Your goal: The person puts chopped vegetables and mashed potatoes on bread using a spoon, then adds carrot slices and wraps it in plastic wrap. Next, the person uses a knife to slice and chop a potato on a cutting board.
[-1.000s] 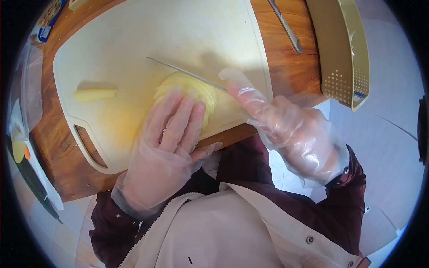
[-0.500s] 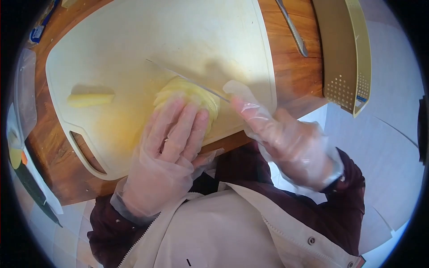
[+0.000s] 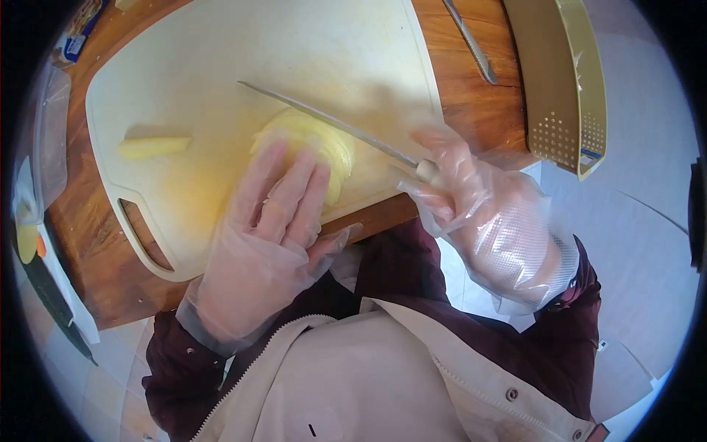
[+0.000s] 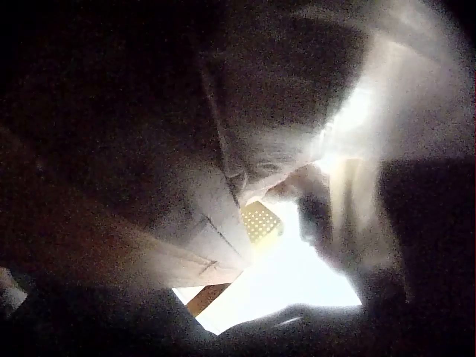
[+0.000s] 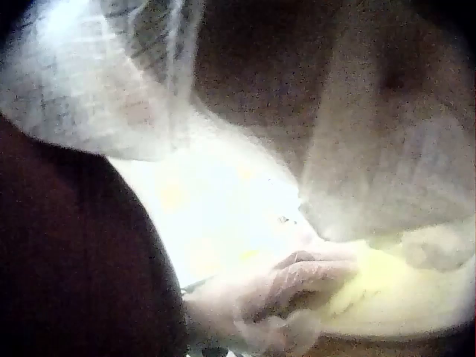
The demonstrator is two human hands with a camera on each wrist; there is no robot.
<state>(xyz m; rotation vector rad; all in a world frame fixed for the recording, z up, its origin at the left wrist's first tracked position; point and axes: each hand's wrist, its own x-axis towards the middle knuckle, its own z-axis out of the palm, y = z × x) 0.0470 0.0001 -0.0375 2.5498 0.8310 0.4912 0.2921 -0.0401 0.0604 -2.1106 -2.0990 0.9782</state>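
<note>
A fan of thin pale yellow slices (image 3: 337, 151), potato by their look, lies on the white cutting board (image 3: 221, 59). My gloved left hand (image 3: 269, 243) rests on them with its fingers laid long over the near side; the right wrist view shows the same slices (image 5: 375, 279) beneath the fingertips. In my gloved right hand (image 3: 493, 214) is a knife (image 3: 331, 120), gripped by its pale handle. Its narrow blade slants up and left, passing along the far side of the slices. One yellow piece (image 3: 155, 147) sits apart on the board's left. The left wrist view is mostly dark.
A beige perforated basket (image 3: 549, 88) stands at the right table edge, with a slim metal utensil (image 3: 471, 44) beside it. On the left are a clear plastic container (image 3: 53, 140), a cucumber (image 3: 51, 302) and a blue-labelled packet (image 3: 74, 40). The wooden table (image 3: 96, 250) ends near my body.
My right hand has shifted slightly right and turned, so the knife's handle and more of the blade's face now show. The left hand stays on the slices.
</note>
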